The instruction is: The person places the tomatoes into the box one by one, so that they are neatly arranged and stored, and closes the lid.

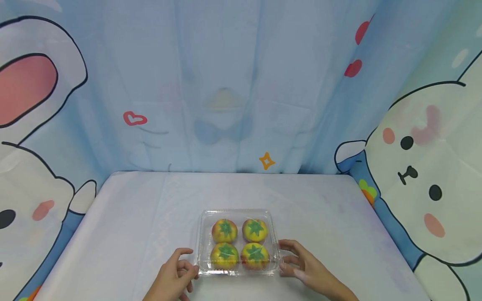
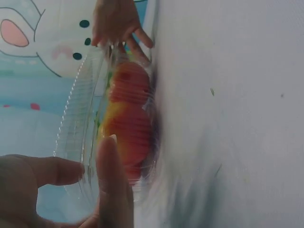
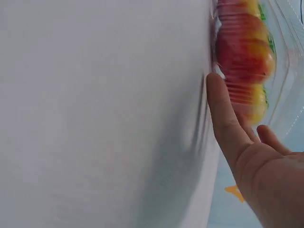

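Observation:
A clear plastic clamshell box (image 1: 237,274) sits on the white-covered table. Inside it are several round yellow-red fruits (image 1: 224,231) with green star-shaped tops, like persimmons. At the box's front left corner is my left hand (image 1: 173,274), its thumb at the corner and its index finger beside the left wall. In the left wrist view a gap shows between that thumb (image 2: 114,166) and the index finger at the rim. My right hand (image 1: 306,267) lies along the right wall with loosely bent fingers. A straight digit (image 3: 223,107) meets the box's lower side in the right wrist view.
White cloth covers the table (image 1: 150,200) around the box. Behind it hangs a light blue curtain (image 1: 226,62) with hearts and a star. Cartoon rabbits (image 1: 425,167) are printed on the fabric at both sides.

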Motion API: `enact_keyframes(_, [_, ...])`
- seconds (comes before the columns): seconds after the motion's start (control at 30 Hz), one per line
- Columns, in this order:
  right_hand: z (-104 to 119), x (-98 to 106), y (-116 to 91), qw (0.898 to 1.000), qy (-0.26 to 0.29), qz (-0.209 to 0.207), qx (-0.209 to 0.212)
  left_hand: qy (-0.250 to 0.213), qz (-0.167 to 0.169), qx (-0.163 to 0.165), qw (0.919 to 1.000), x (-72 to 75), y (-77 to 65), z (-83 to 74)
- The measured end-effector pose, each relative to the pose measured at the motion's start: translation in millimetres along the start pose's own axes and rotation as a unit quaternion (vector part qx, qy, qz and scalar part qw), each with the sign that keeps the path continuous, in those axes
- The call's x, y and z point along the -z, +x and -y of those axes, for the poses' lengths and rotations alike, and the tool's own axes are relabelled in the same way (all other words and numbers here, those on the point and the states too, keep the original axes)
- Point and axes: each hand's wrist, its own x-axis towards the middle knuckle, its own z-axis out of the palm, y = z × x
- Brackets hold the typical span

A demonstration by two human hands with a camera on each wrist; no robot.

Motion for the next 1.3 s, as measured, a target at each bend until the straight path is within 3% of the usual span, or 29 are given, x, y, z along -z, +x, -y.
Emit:
enact_keyframes(0.1, [-5, 2, 0, 0.999, 0.03, 0.035, -0.004, 0.003, 0.008, 0.021, 0.9997, 0.1, 1.0, 2.3])
enact_keyframes(0.23, [-11, 3, -1, 0.995, 0.031, 0.098, 0.0, -0.005, 0.024, 0.037, 0.999, -0.2, 0.4, 2.2])
enact_keyframes(0.33, [-11, 1, -1, 0.993, 0.027, 0.114, -0.012, -0.009, 0.031, 0.039, 0.9987, -0.4, 0.3, 1.5])
enact_keyframes(0.6, [-11, -3, -2, 0.991, 0.059, 0.12, -0.027, -0.029, 0.044, 0.051, 0.9973, -0.4, 1.4, 0.9])
enact_keyframes(1.03, [-17, -3, -2, 0.987, 0.105, 0.12, -0.019, -0.075, 0.066, 0.04, 0.9942, 0.4, 5.9, 5.8])
enact_keyframes(1.3, [-16, -4, -1, 0.987, 0.107, 0.114, -0.024, -0.105, 0.077, 0.033, 0.991, 0.5, 6.8, 6.4])
